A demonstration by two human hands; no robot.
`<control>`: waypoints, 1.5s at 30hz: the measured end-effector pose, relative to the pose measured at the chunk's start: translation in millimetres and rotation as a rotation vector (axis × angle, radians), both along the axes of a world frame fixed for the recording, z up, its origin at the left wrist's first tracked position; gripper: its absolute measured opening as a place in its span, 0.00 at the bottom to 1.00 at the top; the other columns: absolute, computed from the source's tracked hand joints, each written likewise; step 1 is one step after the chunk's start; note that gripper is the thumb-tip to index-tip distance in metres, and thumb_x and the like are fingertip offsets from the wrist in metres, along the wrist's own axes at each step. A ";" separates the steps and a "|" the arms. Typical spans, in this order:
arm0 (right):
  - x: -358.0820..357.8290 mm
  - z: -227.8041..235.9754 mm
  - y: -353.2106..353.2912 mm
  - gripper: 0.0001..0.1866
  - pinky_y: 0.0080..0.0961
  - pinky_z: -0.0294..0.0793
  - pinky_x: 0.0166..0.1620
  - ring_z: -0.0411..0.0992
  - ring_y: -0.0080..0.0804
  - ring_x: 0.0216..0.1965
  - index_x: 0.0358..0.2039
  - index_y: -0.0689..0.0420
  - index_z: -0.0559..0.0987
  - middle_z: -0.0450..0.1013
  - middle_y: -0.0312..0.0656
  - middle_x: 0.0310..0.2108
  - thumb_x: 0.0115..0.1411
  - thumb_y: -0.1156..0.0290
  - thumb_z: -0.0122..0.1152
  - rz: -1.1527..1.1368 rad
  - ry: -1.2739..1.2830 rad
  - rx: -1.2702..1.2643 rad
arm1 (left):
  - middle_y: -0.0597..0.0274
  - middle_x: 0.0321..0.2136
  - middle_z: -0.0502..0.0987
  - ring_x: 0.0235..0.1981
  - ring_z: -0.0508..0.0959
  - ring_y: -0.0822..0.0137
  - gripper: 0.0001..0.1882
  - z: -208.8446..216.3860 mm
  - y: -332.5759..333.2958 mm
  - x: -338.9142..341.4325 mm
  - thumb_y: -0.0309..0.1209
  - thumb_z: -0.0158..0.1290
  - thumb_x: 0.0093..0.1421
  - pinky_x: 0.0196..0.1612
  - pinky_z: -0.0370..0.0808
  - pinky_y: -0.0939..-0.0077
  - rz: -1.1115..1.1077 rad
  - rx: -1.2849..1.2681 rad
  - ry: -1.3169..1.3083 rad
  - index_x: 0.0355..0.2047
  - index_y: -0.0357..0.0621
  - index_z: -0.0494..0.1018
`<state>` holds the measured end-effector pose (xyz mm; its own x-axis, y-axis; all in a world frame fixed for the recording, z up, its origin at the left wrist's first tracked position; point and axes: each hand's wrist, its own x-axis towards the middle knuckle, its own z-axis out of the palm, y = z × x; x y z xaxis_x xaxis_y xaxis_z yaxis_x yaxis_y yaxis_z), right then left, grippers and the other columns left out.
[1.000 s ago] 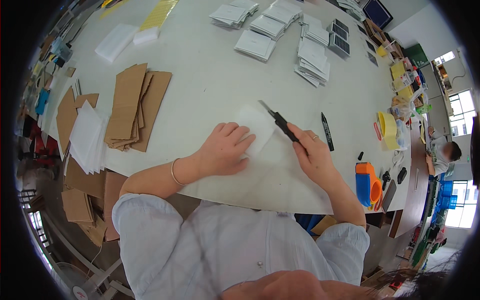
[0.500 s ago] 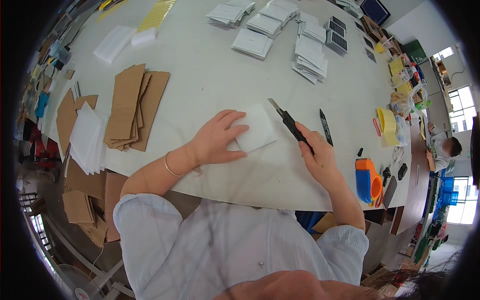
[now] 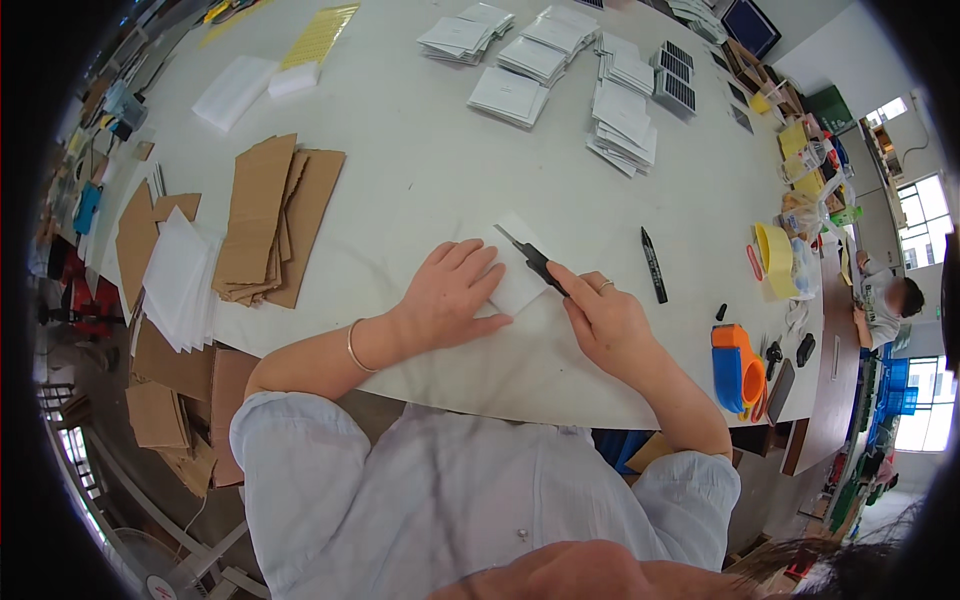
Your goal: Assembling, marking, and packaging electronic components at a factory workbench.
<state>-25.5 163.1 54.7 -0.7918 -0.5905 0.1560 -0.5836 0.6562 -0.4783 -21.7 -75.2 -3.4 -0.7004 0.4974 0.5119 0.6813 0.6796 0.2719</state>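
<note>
A small white sheet [image 3: 516, 292] lies on the table in front of me. Pressed on its left part is my left hand [image 3: 450, 295], fingers stretched out and thumb apart along the near edge. My right hand [image 3: 610, 325] is closed round a black utility knife [image 3: 538, 264]. The knife's blade is out and points to the far left, over the sheet, close to my left fingertips. Whether the blade touches the sheet I cannot tell. To the right of the knife lies a black marker pen [image 3: 653, 265].
Cardboard pieces [image 3: 258, 215] and white sheets [image 3: 175, 285] are stacked at left. Several piles of white flat packets [image 3: 508, 97] stand at the back. An orange and blue tape dispenser [image 3: 735, 370] sits near the right front edge. Another person [image 3: 885, 305] is at the far right.
My right hand has moved left with the knife, bringing the blade from beside the sheet to over it. My left hand has shifted slightly nearer to me and right.
</note>
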 end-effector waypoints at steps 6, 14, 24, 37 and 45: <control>-2.1 -4.0 -7.1 0.24 0.31 0.70 0.22 0.70 0.40 0.19 0.56 0.56 0.67 0.69 0.46 0.29 0.57 0.77 0.52 0.033 0.061 0.074 | 0.53 0.42 0.72 0.47 0.71 0.53 0.29 -0.5 0.5 0.0 0.42 0.66 0.39 0.48 0.68 0.59 0.007 -0.016 0.004 0.40 0.38 0.73; -5.4 -3.1 -10.6 0.24 0.31 0.70 0.21 0.68 0.39 0.18 0.55 0.58 0.68 0.68 0.45 0.28 0.55 0.78 0.51 0.058 0.068 0.103 | 0.53 0.41 0.71 0.47 0.71 0.54 0.29 0.4 0.3 -0.9 0.43 0.65 0.41 0.48 0.69 0.59 0.002 -0.021 0.017 0.39 0.38 0.72; -12.9 12.5 -25.0 0.28 0.32 0.70 0.23 0.71 0.43 0.21 0.57 0.58 0.66 0.70 0.51 0.27 0.53 0.80 0.51 0.090 0.018 0.355 | 0.53 0.42 0.72 0.47 0.71 0.55 0.29 1.1 0.9 -2.1 0.46 0.63 0.42 0.46 0.69 0.60 0.000 -0.100 0.047 0.39 0.38 0.73; 0.7 11.0 -6.6 0.30 0.29 0.69 0.23 0.69 0.38 0.18 0.57 0.59 0.66 0.68 0.48 0.24 0.50 0.81 0.53 0.108 0.052 0.391 | 0.54 0.40 0.73 0.44 0.73 0.57 0.27 -0.7 5.1 -4.1 0.46 0.62 0.43 0.39 0.72 0.66 0.016 -0.131 0.100 0.37 0.37 0.72; 28.4 15.2 28.7 0.34 0.30 0.70 0.22 0.71 0.41 0.19 0.60 0.62 0.60 0.69 0.51 0.26 0.50 0.80 0.52 0.106 -0.079 0.427 | 0.56 0.40 0.73 0.44 0.73 0.58 0.28 -0.8 9.7 -4.5 0.44 0.64 0.38 0.35 0.72 0.68 0.019 -0.115 0.085 0.36 0.38 0.73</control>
